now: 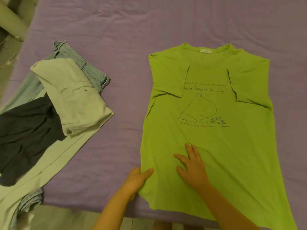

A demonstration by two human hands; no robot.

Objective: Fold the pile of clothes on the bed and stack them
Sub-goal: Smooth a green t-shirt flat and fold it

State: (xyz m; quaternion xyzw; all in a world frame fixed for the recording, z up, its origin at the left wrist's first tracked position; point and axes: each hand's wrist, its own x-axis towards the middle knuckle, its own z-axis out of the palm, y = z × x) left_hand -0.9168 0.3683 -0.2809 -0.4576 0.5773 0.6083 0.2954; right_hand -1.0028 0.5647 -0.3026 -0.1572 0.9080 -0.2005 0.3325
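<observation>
The left hand (138,179) lies low in the head view, thumb on top of the cloth edge and fingers tucked beneath it, pinching; its bare forearm runs down to the bottom edge; the right hand (192,166) lies flat, palm down, fingers straight and spread, pointing away; its forearm slants down to the right.

Purple-sheeted bed (149,30) bearing flat green T-shirt (216,146) and heaped clothes (49,113).
</observation>
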